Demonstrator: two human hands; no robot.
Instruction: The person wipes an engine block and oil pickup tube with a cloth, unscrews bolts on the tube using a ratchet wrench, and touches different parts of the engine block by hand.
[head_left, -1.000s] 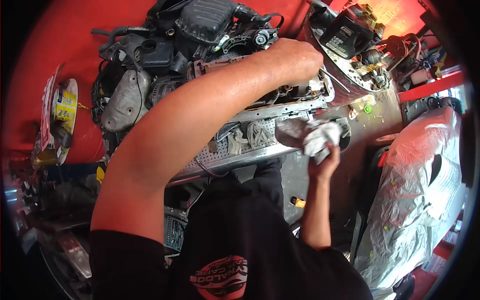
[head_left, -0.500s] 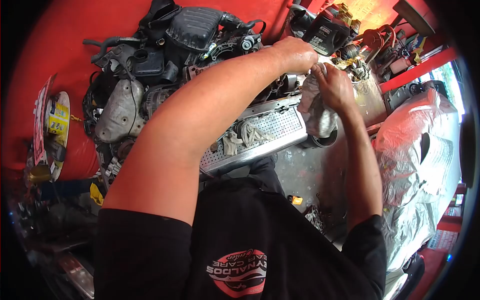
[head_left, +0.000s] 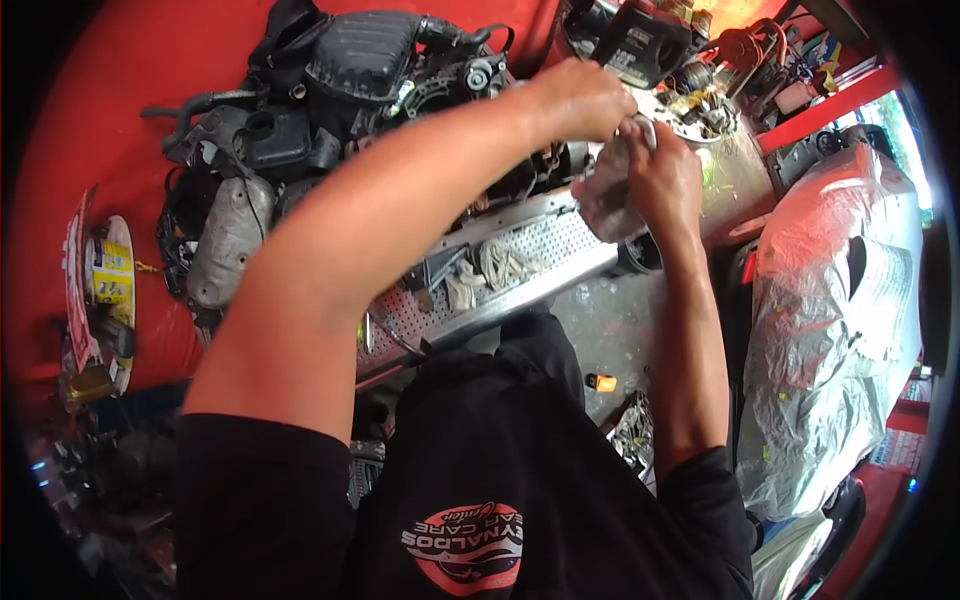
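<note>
My left arm reaches across the engine, and my left hand is closed beside the top of a grey, stained rag. What its fingers hold is hidden. My right hand grips the rag, its fingers close to my left hand. The rag hangs down over the right end of a perforated metal tray. Crumpled light cloths lie on the tray, in front of the engine.
A black bottle and assorted parts stand on a drum at the back right. A plastic-covered object is on the right. An orange box lies on the floor. A black air-filter housing sits at the back left.
My right hand has risen with the rag from in front of the tray to beside my left hand. My left hand stays closed. The camera view has shifted.
</note>
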